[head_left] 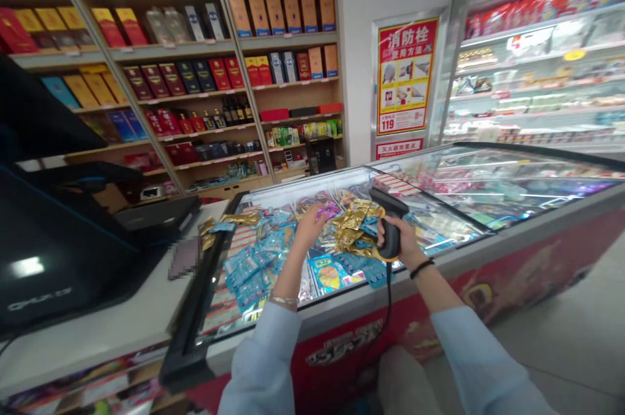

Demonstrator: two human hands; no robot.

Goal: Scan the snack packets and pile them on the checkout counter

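My right hand (401, 239) is wrapped round the handle of a black and yellow barcode scanner (390, 236), its cable hanging down the freezer's front. The scanner is over the right side of a pile of gold packets (356, 226). My left hand (311, 225) is left of that pile, its fingertips at a small purple packet (328, 210); the fingers look closed on it. Blue packets (254, 271) lie spread on the glass freezer top to the left of my left hand. A yellow and blue packet (326, 273) shows below, between my hands.
The chest freezer (342, 317) extends to the right. At left, a counter (97, 330) holds a black checkout machine (58, 226) and a blurred flat object (184, 258). Shelves of boxes (185, 79) stand behind, beside a red poster (407, 79). A lit display fridge (537, 76) is at right.
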